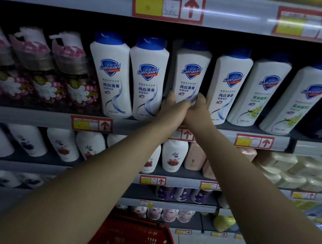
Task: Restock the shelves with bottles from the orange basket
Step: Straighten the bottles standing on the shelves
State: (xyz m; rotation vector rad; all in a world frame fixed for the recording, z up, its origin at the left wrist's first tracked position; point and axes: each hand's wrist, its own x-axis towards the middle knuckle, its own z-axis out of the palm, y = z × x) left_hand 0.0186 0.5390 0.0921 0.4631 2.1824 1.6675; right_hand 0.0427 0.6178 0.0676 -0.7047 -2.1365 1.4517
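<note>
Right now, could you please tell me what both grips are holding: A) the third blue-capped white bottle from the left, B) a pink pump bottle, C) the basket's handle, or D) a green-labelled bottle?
A: the left grip and the right grip curl round the lower sides of the third white bottle, while the orange basket sits below with neither on it.

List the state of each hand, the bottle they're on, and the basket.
Safeguard bottle: upright, cap on, base hidden by the hands.
Left hand: grips its lower part.
Right hand: grips its lower part.
Orange basket: on the floor, contents too dark to tell.
</note>
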